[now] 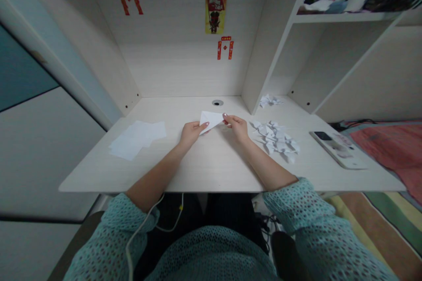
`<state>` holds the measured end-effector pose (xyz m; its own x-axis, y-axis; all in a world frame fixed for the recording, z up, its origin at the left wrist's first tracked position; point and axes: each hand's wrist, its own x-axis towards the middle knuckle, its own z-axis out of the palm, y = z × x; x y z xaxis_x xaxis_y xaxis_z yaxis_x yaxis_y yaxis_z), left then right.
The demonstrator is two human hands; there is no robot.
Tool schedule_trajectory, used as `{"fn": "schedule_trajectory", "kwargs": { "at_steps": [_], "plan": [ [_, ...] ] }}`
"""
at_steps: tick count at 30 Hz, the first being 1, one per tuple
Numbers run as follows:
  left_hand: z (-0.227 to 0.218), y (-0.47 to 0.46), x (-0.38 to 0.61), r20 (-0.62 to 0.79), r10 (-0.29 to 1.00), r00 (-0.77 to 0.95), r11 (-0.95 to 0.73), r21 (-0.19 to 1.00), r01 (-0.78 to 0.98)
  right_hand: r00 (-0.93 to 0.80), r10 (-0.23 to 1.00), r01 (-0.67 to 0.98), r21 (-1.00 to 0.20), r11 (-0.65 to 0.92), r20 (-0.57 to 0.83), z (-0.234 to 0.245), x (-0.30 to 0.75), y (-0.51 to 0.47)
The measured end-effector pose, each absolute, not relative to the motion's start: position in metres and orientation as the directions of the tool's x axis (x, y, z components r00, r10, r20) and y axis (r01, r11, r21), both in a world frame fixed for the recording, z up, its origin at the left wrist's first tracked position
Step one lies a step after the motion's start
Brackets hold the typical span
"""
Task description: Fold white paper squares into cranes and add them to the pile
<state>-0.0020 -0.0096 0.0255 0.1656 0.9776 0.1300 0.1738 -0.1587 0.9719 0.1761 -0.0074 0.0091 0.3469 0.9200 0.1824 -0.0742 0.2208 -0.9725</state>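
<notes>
Between my two hands, just above the desk, is a folded piece of white paper [211, 118] with a pointed, roughly triangular shape. My left hand [192, 133] grips its left end, thumb on top. At the right corner, the fingertips of my right hand [236, 126] pinch the paper. To the left, flat white paper sheets [136, 138] lie overlapping on the desk. Right of my right hand is a loose pile of small folded white paper pieces [276, 139].
The white desk [204, 171] has a cable hole [217, 102] near its back panel. A phone [338, 150] lies at the right. More folded paper [270, 100] sits behind the upright divider [263, 61]. A white cable [132, 237] hangs by my left sleeve.
</notes>
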Motion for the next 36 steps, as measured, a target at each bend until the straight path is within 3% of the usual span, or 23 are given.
{"fn": "schedule_trajectory", "kwargs": {
  "at_steps": [14,17,20,25,30,33,36],
  "plan": [
    [0.006,0.007,-0.008,0.133,0.985,0.110,-0.145,0.984,0.102,0.353,0.920,-0.058,-0.977,0.205,0.172,-0.002,0.180,0.001],
    [0.006,0.007,-0.012,0.190,0.975,0.116,-0.211,0.955,0.207,0.319,0.913,-0.009,-0.963,0.271,0.254,-0.001,0.179,0.002],
    [0.012,0.004,-0.017,0.290,0.953,0.082,-0.296,0.844,0.447,0.144,0.931,0.131,-0.939,0.317,0.335,-0.001,0.177,0.000],
    [0.023,-0.002,-0.022,0.390,0.915,0.105,-0.377,0.732,0.568,-0.078,0.979,0.321,-0.925,0.205,0.190,-0.009,0.175,-0.006],
    [0.026,-0.003,-0.019,0.405,0.913,0.043,-0.387,0.831,0.399,-0.051,0.989,0.327,-0.933,0.150,0.141,-0.012,0.170,-0.009],
    [0.020,0.003,-0.015,0.397,0.917,-0.029,-0.381,0.896,0.230,0.053,0.991,0.235,-0.966,0.111,0.126,-0.008,0.164,-0.011],
    [0.013,0.009,-0.011,0.286,0.958,-0.024,-0.284,0.957,0.064,0.129,0.988,0.112,-0.992,0.066,0.081,-0.004,0.159,-0.014]
  ]
}}
